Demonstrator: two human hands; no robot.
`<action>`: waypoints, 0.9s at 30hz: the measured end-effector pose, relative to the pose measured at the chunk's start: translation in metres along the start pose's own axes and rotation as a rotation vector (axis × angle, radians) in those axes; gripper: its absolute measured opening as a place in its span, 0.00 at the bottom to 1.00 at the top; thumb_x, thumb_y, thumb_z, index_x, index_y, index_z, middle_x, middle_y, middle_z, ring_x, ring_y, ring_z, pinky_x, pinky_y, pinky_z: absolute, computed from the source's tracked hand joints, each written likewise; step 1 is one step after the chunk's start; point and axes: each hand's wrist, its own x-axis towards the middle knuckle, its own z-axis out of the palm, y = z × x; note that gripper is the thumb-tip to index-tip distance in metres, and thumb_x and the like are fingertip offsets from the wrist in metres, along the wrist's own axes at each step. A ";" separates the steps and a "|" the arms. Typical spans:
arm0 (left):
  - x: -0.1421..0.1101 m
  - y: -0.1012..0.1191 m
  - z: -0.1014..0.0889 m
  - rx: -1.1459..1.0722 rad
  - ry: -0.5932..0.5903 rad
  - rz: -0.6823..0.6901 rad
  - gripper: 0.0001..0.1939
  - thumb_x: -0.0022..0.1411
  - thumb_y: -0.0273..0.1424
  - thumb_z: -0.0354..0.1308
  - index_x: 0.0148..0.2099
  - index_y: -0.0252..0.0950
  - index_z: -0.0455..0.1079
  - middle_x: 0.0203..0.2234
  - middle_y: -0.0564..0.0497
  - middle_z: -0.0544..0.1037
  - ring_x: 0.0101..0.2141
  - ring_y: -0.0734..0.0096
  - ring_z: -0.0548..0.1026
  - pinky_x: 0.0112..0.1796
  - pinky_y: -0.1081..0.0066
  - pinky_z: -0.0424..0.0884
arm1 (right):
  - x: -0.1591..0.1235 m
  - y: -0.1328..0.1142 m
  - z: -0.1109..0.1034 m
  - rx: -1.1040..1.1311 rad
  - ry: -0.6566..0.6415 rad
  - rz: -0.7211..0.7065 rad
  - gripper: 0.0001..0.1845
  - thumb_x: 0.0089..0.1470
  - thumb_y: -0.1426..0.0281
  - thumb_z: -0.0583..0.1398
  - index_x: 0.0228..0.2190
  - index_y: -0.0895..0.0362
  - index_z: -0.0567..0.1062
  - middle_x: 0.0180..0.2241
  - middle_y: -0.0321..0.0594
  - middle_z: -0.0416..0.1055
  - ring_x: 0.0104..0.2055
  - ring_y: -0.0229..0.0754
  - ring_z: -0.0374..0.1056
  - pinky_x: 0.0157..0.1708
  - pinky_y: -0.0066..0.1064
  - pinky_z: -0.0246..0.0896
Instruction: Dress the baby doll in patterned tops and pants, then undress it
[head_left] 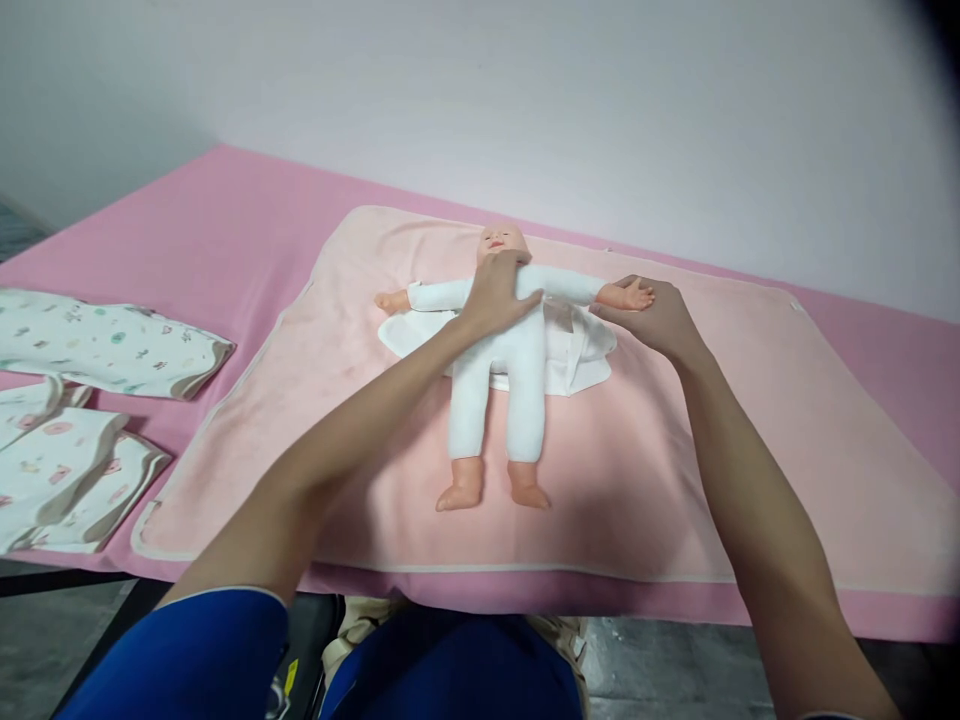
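An indoor room is shown, perhaps one used for infant-care practice, though its exact kind cannot be told. That impression is given by a doll laid on a pale pink mat, which is spread over a pink-covered table, and by printed baby clothes set out at one side. The table is backed by a plain, pale wall, and a grey floor is seen below.

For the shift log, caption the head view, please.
Left hand on the doll's chest, right hand at its outstretched arm, on a pink blanket.
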 end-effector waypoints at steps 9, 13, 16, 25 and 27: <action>-0.062 -0.113 -0.097 0.308 -0.096 -0.186 0.26 0.70 0.58 0.63 0.53 0.40 0.74 0.53 0.38 0.81 0.58 0.35 0.73 0.63 0.35 0.64 | 0.013 0.028 0.010 -0.200 -0.123 0.065 0.24 0.47 0.50 0.76 0.41 0.52 0.85 0.37 0.45 0.83 0.37 0.54 0.76 0.36 0.42 0.68; -0.058 -0.116 -0.102 0.348 -0.148 -0.078 0.33 0.74 0.67 0.49 0.50 0.41 0.71 0.50 0.42 0.79 0.56 0.40 0.74 0.62 0.36 0.66 | 0.015 0.027 0.068 -0.498 -0.077 -0.015 0.25 0.61 0.49 0.66 0.45 0.58 0.80 0.44 0.57 0.83 0.44 0.62 0.76 0.45 0.49 0.69; -0.053 -0.107 -0.105 0.357 -0.136 -0.026 0.35 0.77 0.67 0.42 0.50 0.41 0.69 0.47 0.43 0.79 0.56 0.41 0.74 0.66 0.34 0.63 | 0.012 0.026 0.087 -0.462 0.001 -0.086 0.28 0.71 0.49 0.57 0.53 0.60 0.75 0.51 0.62 0.81 0.50 0.66 0.76 0.52 0.54 0.68; -0.023 -0.008 -0.082 0.294 -0.198 0.072 0.27 0.79 0.58 0.52 0.51 0.39 0.75 0.41 0.42 0.81 0.48 0.43 0.80 0.53 0.48 0.72 | -0.005 0.079 -0.061 -0.303 0.002 0.065 0.29 0.67 0.39 0.64 0.44 0.52 0.83 0.46 0.50 0.85 0.44 0.51 0.74 0.47 0.45 0.59; -0.008 0.030 -0.045 0.276 -0.222 0.106 0.29 0.80 0.58 0.51 0.53 0.36 0.75 0.45 0.40 0.83 0.51 0.42 0.80 0.56 0.49 0.71 | 0.001 0.111 -0.101 -0.340 -0.021 0.194 0.31 0.65 0.39 0.64 0.40 0.55 0.84 0.45 0.50 0.85 0.43 0.45 0.72 0.47 0.44 0.57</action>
